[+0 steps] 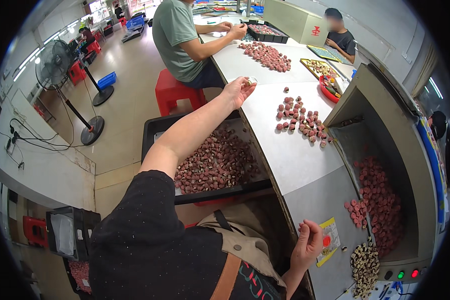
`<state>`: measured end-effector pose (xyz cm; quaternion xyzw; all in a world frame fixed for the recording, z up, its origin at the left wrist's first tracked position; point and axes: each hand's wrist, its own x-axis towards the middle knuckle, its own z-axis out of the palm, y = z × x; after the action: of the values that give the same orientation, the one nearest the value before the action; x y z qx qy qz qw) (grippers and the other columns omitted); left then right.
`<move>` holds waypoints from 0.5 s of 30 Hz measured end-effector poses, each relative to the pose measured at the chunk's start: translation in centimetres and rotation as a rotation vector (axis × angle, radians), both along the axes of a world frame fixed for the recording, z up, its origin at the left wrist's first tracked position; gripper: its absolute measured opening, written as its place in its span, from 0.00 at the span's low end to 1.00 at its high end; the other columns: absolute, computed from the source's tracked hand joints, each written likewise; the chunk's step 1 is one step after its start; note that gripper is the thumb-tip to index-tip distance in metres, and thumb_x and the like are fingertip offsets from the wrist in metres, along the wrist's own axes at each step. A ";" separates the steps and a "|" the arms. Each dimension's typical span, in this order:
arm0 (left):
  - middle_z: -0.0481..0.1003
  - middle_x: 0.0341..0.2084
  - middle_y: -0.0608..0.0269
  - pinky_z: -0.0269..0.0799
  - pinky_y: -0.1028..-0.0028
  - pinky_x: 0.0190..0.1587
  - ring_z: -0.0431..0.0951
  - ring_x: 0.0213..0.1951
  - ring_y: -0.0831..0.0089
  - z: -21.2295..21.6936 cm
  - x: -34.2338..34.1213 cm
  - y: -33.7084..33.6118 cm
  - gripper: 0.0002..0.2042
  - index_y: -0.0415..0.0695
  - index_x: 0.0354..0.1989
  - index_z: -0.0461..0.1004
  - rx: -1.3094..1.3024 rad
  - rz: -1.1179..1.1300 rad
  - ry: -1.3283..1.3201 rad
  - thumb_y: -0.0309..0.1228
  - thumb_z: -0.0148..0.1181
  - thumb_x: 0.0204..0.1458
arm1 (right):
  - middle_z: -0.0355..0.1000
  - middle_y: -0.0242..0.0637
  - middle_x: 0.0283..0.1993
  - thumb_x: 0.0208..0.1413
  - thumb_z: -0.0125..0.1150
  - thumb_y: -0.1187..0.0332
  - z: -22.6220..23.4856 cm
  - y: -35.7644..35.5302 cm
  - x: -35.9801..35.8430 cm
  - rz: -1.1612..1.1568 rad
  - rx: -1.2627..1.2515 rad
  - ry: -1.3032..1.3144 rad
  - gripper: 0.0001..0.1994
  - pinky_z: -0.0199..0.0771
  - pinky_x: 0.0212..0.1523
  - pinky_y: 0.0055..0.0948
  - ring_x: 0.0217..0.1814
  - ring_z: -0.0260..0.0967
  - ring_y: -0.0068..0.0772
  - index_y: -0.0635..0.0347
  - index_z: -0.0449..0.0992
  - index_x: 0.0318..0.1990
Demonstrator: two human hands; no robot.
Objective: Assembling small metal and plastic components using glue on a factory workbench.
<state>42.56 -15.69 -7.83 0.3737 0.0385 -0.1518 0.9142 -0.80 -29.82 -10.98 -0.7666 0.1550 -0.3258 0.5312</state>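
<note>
My left hand (239,93) reaches out over the far part of the table's left edge. Its fingers are closed on a small pale piece (252,80), too small to make out in full. My right hand (306,246) is near the table's front left edge, fingers curled together; what they hold, if anything, is hidden. Beside it lies a yellow packet (327,243) with a red spot. Small red-capped pieces with pale and dark bases (302,120) are scattered midway on the table. Under my left arm, a black crate (220,194) holds many similar pieces.
Right of the table stands a grey metal housing (410,115) with pink caps (382,200) inside. A pile of black-and-cream pieces (365,265) lies near its lit buttons. A co-worker (177,40) sits on a red stool (172,92). Fans (91,131) stand at left.
</note>
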 end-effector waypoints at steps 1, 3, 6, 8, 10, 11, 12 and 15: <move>0.69 0.37 0.51 0.78 0.77 0.42 0.77 0.39 0.67 0.0 -0.1 0.0 0.09 0.37 0.40 0.63 0.007 -0.019 -0.003 0.22 0.49 0.50 | 0.69 0.32 0.37 0.60 0.51 0.73 0.1 0.1 0.1 0.002 -0.001 -0.004 0.06 0.68 0.40 0.17 0.36 0.66 0.18 0.65 0.71 0.40; 0.68 0.39 0.50 0.78 0.78 0.44 0.76 0.42 0.66 0.1 -0.4 -0.1 0.09 0.36 0.40 0.62 0.017 -0.034 0.001 0.22 0.49 0.50 | 0.68 0.33 0.33 0.58 0.54 0.75 0.3 0.4 0.1 -0.035 0.035 -0.011 0.04 0.67 0.37 0.17 0.34 0.66 0.20 0.66 0.72 0.37; 0.68 0.39 0.50 0.78 0.78 0.44 0.76 0.41 0.66 0.1 -0.5 -0.2 0.09 0.37 0.40 0.62 0.016 -0.050 -0.005 0.22 0.49 0.50 | 0.68 0.33 0.33 0.58 0.54 0.75 0.0 0.3 0.1 -0.040 0.023 -0.021 0.04 0.66 0.36 0.17 0.33 0.65 0.20 0.66 0.72 0.37; 0.68 0.39 0.50 0.78 0.78 0.44 0.76 0.41 0.67 0.3 -0.8 -0.3 0.10 0.37 0.41 0.62 0.025 -0.054 -0.009 0.22 0.49 0.50 | 0.68 0.33 0.33 0.57 0.54 0.75 0.0 0.3 0.0 -0.040 0.012 -0.021 0.04 0.66 0.35 0.17 0.33 0.65 0.20 0.66 0.72 0.37; 0.68 0.39 0.50 0.78 0.78 0.44 0.77 0.41 0.67 0.4 -0.9 -0.3 0.10 0.37 0.41 0.62 0.035 -0.058 -0.012 0.22 0.49 0.50 | 0.68 0.33 0.33 0.57 0.55 0.75 0.0 0.3 0.0 -0.040 0.001 -0.021 0.04 0.66 0.35 0.18 0.32 0.64 0.21 0.66 0.72 0.37; 0.68 0.39 0.51 0.78 0.78 0.44 0.77 0.40 0.67 0.5 -0.9 -0.3 0.10 0.37 0.41 0.62 0.037 -0.063 -0.009 0.22 0.49 0.50 | 0.68 0.33 0.32 0.57 0.55 0.75 0.0 0.3 0.0 -0.043 -0.001 -0.022 0.04 0.65 0.35 0.18 0.32 0.64 0.21 0.66 0.72 0.36; 0.68 0.39 0.51 0.78 0.78 0.44 0.77 0.40 0.67 0.5 -1.0 -0.3 0.10 0.36 0.41 0.62 0.039 -0.068 -0.007 0.22 0.49 0.50 | 0.68 0.33 0.32 0.57 0.55 0.75 0.0 0.3 0.1 -0.047 -0.002 -0.023 0.04 0.65 0.35 0.18 0.32 0.64 0.21 0.66 0.72 0.36; 0.70 0.31 0.55 0.79 0.79 0.39 0.77 0.36 0.70 0.8 -1.5 -0.6 0.04 0.39 0.33 0.64 0.045 -0.053 -0.013 0.22 0.48 0.49 | 0.68 0.33 0.31 0.57 0.55 0.74 -0.1 0.2 0.1 -0.053 -0.029 -0.018 0.04 0.64 0.34 0.18 0.31 0.64 0.21 0.65 0.73 0.36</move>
<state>41.08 -16.28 -7.05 0.3960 0.0258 -0.1726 0.9015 -0.70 -29.58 -11.03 -0.7669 0.1656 -0.3489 0.5125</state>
